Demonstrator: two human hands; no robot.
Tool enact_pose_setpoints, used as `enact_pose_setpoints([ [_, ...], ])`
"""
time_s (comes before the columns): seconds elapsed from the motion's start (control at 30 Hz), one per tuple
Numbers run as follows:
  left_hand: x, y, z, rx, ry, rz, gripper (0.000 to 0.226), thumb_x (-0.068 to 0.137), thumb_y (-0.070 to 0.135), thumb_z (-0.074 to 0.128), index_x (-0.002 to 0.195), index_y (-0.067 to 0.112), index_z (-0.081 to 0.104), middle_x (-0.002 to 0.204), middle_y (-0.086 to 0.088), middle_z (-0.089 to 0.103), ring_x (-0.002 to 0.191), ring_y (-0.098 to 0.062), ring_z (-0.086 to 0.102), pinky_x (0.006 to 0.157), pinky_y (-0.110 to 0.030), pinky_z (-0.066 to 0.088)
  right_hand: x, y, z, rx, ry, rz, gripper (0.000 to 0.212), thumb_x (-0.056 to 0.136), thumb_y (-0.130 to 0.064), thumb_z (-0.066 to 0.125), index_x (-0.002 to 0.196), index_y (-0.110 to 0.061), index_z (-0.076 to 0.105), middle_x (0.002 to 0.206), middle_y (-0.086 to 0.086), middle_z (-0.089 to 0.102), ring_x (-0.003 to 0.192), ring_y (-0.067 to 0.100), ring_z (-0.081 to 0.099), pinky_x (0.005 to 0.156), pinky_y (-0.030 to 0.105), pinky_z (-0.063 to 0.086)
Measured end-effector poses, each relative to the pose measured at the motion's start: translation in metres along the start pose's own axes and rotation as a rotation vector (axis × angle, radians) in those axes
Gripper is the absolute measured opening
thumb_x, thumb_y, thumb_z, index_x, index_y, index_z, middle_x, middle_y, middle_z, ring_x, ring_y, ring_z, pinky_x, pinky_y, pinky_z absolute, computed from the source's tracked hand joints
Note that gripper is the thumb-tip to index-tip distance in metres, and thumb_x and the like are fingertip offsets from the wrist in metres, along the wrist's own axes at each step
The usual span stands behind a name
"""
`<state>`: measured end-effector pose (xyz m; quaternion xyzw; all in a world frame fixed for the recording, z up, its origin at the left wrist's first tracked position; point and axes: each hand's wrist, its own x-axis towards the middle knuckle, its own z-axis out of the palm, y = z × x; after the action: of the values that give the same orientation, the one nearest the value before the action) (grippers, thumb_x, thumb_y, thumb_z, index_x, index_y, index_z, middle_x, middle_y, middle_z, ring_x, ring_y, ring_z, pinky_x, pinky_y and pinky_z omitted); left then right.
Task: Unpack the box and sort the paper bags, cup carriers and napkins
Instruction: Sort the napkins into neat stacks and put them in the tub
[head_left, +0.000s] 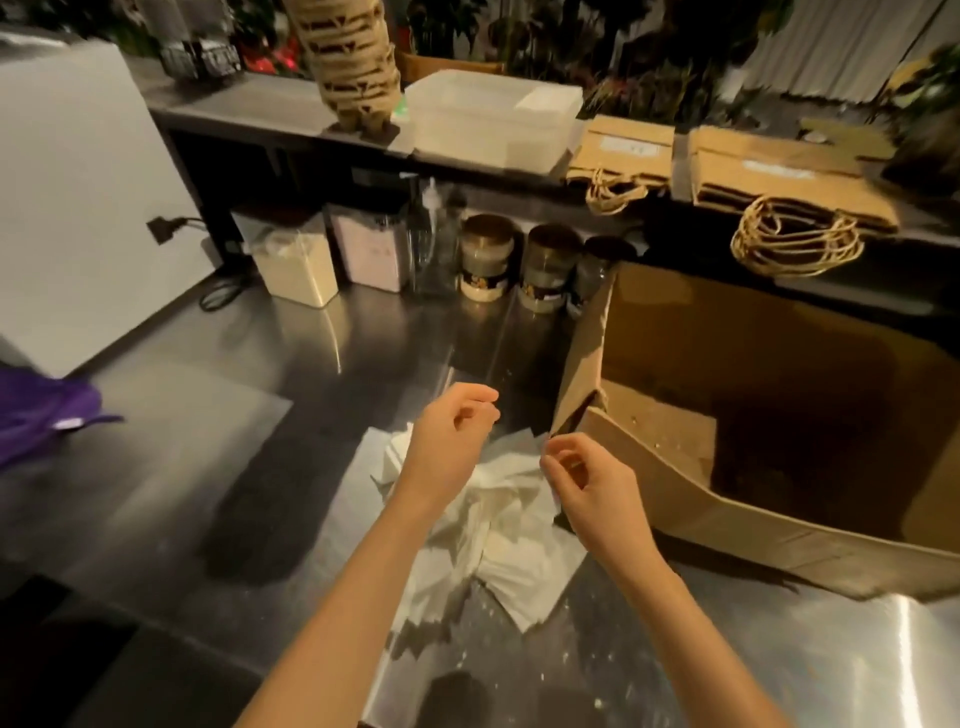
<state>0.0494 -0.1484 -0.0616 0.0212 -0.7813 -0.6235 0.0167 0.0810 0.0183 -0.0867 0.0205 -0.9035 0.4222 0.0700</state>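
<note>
A loose pile of white napkins (498, 525) lies on the steel counter (291, 467), on what looks like a thin clear plastic wrap (384, 670). My left hand (452, 441) and my right hand (587, 493) hover just above the pile, each with thumb and fingertips pinched together, apparently on the faint top edge of that wrap. The open cardboard box (727, 525) stands to the right, its visible inside bare. Two stacks of brown paper bags (628, 150) (774, 176) lie on the raised shelf. A tall stack of cup carriers (348, 57) stands further left on it.
A clear plastic tub (488, 114) sits on the shelf between the carriers and the bags. Jars and canisters (488, 260) line the counter's back under the shelf. A white appliance (78, 197) and a purple cloth (41, 410) are at the left.
</note>
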Motion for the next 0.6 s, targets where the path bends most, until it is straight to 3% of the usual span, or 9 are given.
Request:
enact_pose_setpoints([
  [0.13, -0.011, -0.019, -0.001, 0.006, 0.046, -0.004, 0.016, 0.096, 0.014, 0.054, 0.104, 0.023, 0.063, 0.098, 0.004, 0.068, 0.097, -0.011, 0.064, 0.082, -0.023, 0.052, -0.016, 0.026, 0.024, -0.056, -0.134, -0.054, 0.018, 0.092, -0.03, 0.061, 0.11, -0.027, 0.058, 0.1, -0.015, 0.055, 0.083, -0.002, 0.054, 0.072, 0.014, 0.044],
  [0.23, -0.009, -0.037, -0.006, 0.022, 0.082, 0.01, 0.02, 0.097, 0.013, 0.051, 0.098, 0.03, 0.063, 0.095, 0.006, 0.068, 0.091, -0.003, 0.065, 0.08, -0.02, 0.052, -0.02, 0.039, 0.05, -0.096, -0.237, -0.174, 0.028, 0.091, -0.033, 0.06, 0.118, -0.026, 0.056, 0.111, -0.014, 0.049, 0.096, -0.001, 0.048, 0.082, 0.017, 0.042],
  [0.33, -0.004, -0.055, -0.013, 0.017, 0.13, 0.055, 0.019, 0.098, 0.012, 0.051, 0.1, 0.025, 0.064, 0.091, 0.007, 0.068, 0.084, 0.004, 0.065, 0.079, -0.02, 0.054, -0.019, 0.042, 0.078, -0.142, -0.318, -0.355, 0.033, 0.09, -0.035, 0.061, 0.122, -0.029, 0.053, 0.119, -0.008, 0.049, 0.106, 0.007, 0.046, 0.09, 0.02, 0.042],
  [0.43, 0.001, -0.072, -0.021, 0.026, 0.168, 0.119, 0.017, 0.099, 0.013, 0.05, 0.101, 0.021, 0.064, 0.089, 0.007, 0.068, 0.082, 0.003, 0.064, 0.08, -0.021, 0.053, -0.016, 0.042, 0.103, -0.292, -0.33, -0.543, 0.036, 0.088, -0.032, 0.065, 0.122, -0.031, 0.053, 0.126, -0.003, 0.05, 0.109, 0.015, 0.047, 0.091, 0.027, 0.047],
  [0.6, 0.006, -0.102, -0.033, 0.013, 0.187, 0.206, 0.018, 0.099, 0.014, 0.049, 0.1, 0.023, 0.065, 0.087, 0.004, 0.069, 0.086, -0.01, 0.066, 0.083, -0.034, 0.056, -0.017, 0.051, 0.127, -0.427, -0.281, -0.851, 0.036, 0.08, -0.025, 0.072, 0.115, -0.028, 0.062, 0.119, -0.002, 0.06, 0.107, 0.021, 0.052, 0.086, 0.034, 0.049],
])
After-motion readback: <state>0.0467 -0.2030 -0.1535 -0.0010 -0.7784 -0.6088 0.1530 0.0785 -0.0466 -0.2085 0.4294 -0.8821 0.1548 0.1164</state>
